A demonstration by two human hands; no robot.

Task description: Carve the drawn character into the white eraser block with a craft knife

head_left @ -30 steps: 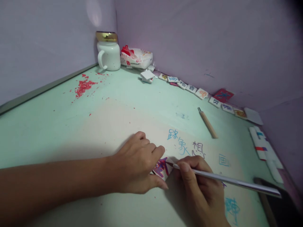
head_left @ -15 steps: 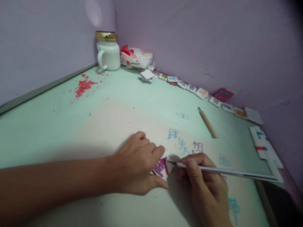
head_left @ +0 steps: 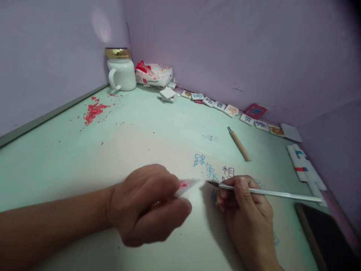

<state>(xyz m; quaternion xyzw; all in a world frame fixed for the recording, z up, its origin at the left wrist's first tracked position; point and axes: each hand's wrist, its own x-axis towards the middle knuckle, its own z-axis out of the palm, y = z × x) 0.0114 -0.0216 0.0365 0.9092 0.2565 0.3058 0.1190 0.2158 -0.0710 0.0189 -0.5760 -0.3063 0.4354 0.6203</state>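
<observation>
A small white square tile (head_left: 188, 186) with red marks is pinched, tilted and partly hidden, between the fingers of my left hand (head_left: 150, 205). My right hand (head_left: 248, 216) grips a slim silver craft knife (head_left: 270, 193) like a pen. Its dark pointed blade is beside the tile's right corner; whether they touch is hard to tell. Beneath both hands lies a pale sheet of paper (head_left: 132, 150) with blue and purple written characters.
A wooden-handled tool (head_left: 239, 143) lies beyond my right hand. Tiles with characters (head_left: 219, 105) line the wall. A lidded white mug (head_left: 124, 73), tissue pack (head_left: 154, 74), red shavings (head_left: 94, 112), markers (head_left: 299, 165) and a dark phone-like object (head_left: 324, 233) surround the paper.
My left hand has turned and lifted the tile off the paper, tilting it. The knife has drawn back slightly from the tile's face. The view has shifted, showing more of the dark object.
</observation>
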